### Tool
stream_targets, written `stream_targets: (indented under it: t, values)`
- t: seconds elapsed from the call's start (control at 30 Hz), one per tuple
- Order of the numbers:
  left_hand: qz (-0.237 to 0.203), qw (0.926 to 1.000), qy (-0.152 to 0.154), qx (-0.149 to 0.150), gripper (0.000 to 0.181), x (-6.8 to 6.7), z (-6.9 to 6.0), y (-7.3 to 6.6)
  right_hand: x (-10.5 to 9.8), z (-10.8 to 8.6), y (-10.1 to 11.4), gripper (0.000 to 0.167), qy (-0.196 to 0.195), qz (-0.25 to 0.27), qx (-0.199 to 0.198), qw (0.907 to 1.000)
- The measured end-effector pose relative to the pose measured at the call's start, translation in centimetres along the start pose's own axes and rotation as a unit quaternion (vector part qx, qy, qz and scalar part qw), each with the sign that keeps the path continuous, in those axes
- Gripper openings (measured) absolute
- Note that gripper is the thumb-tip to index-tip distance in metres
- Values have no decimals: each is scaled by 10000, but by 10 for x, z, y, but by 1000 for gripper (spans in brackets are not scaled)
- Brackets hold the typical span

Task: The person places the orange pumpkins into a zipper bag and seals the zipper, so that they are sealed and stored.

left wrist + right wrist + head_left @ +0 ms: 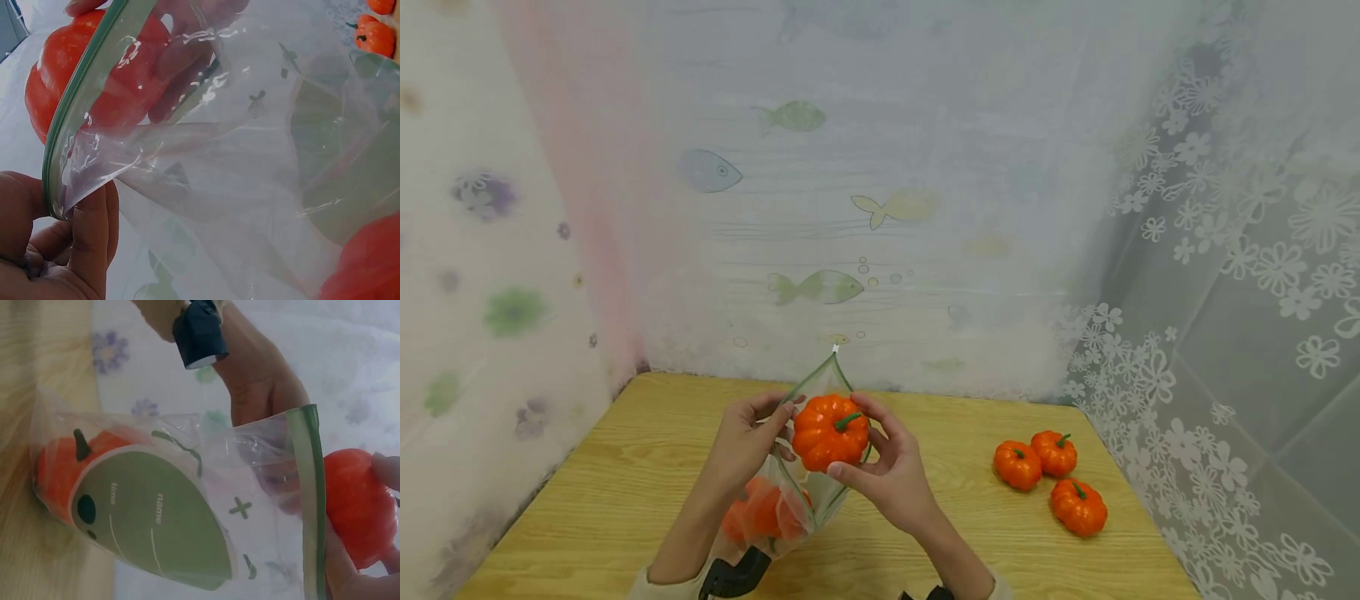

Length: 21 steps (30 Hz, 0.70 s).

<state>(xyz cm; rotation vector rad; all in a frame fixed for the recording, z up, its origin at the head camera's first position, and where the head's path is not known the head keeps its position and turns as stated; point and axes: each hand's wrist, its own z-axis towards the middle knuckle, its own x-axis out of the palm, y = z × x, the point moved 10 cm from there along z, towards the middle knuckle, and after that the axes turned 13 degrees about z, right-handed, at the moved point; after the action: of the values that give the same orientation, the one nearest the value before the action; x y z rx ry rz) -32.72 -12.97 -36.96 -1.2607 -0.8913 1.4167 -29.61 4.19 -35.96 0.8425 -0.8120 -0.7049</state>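
My right hand (891,475) grips an orange toy pumpkin (822,435) with a green stem, thumb below and fingers along its right side. It sits at the open mouth of a clear zip bag (250,469) with a green seal strip and a green leaf-shaped label. The left hand (745,442) pinches the bag's rim on the left; in the left wrist view its thumb and fingers close on the plastic below the green strip. More orange pumpkins (767,510) lie in the bag's bottom, blurred by the plastic, their number unclear.
Three loose pumpkins (1018,465) stand in a cluster on the right of the wooden table (955,517). Behind the table hangs a pale curtain (1000,333) printed with fish. A flower-patterned curtain (1187,467) borders the right edge.
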Motion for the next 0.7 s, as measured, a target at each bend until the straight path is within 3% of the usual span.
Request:
stream_targets:
  t: [0.4, 0.7]
  values:
    - [-153, 9999, -31, -47, 30, 1, -1, 1, -9, -6, -9, 73, -119, -354, 587, 9976]
    - [-9, 10000, -70, -42, 29, 1, -1, 0, -13, -11, -18, 72, -222, -562, 856, 9945]
